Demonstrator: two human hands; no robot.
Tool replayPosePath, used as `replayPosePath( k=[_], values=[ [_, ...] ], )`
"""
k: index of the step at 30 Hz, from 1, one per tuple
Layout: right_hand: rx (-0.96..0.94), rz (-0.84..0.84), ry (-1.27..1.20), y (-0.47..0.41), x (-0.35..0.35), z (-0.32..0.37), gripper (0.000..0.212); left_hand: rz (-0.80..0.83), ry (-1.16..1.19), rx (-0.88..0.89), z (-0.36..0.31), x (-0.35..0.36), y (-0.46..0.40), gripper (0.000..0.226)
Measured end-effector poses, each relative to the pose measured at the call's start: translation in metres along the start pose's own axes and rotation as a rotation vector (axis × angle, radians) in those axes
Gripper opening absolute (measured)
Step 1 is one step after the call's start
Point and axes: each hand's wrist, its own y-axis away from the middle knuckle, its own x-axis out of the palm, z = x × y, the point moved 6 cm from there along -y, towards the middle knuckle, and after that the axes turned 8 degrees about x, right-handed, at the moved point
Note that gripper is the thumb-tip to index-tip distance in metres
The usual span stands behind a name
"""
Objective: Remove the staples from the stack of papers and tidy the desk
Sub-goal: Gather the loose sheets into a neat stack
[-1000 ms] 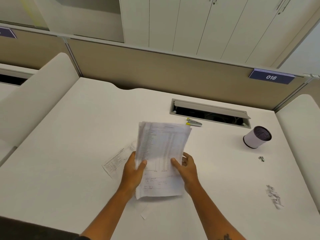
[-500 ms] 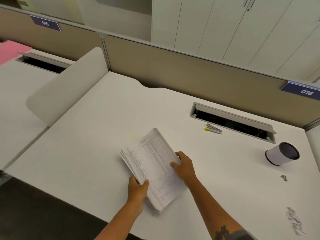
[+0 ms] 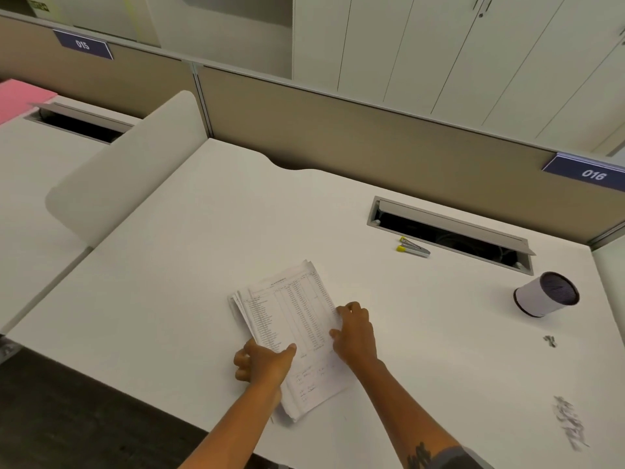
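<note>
A: Since a second ago the stack has gone from held up off the worktop to lying flat on it, turned at an angle, near the front edge. View has also swung left; the 015 sign is now in shot.

B: Hands?

A: Left hand grips the stack's near-left edge, thumb on top, fingers curled underneath. Right hand rests on the right edge, fingers bent and pressing the sheets. Both are on the paper.

B: Step?

A: Looks like squaring and parking the stack, so the tidy phase. The left edges are fanned, sheets are not flush.

B: How to do it cleanly?

A: Keep the right hand as a fence, push the fanned edge in with the left. Or lift, tap the long edge on the worktop, then lay it down. Don't press hard while sliding, or the top sheet will skew.

B: What's left?

A: Remover lies by the cable slot, well apart from the stack. Cup is tipped on its side at right. Loose staples lie just in front of it, and more scraps sit near the right front edge. I can't tell whether any staple remains in the stack.
</note>
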Motion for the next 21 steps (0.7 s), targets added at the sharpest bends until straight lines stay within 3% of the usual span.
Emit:
replayPosePath(
  k=[5, 6, 8, 10, 11, 15, 21],
  values=[
    [-0.007, -0.006, -0.024, 0.002, 0.003, 0.002, 0.051, -0.005, 0.249, -0.039, 0.006, -0.004, -0.019, 0.101],
    [-0.009, -0.007, -0.034, 0.003, 0.004, 0.002, 0.052, 0.019, 0.326, -0.046, 0.007, -0.003, -0.023, 0.096],
    [-0.005, -0.004, -0.063, 0.003, 0.007, 0.001, 0.055, 0.061, 0.428, -0.003, 0.005, -0.006, -0.029, 0.066],
    [0.007, 0.011, -0.098, 0.004, 0.01, -0.001, 0.059, 0.079, 0.418, 0.074, -0.003, -0.01, -0.027, 0.032],
    [0.016, 0.024, -0.124, 0.004, 0.011, -0.002, 0.06, 0.081, 0.41, 0.108, -0.007, -0.011, -0.026, 0.027],
    [0.066, 0.084, -0.34, 0.003, 0.011, -0.01, 0.069, 0.092, 0.348, 0.297, -0.028, -0.017, -0.016, 0.026],
    [0.204, 0.09, -0.883, 0.01, -0.021, -0.033, 0.084, 0.153, 0.255, 0.585, -0.067, -0.024, 0.004, 0.03]
  ],
)
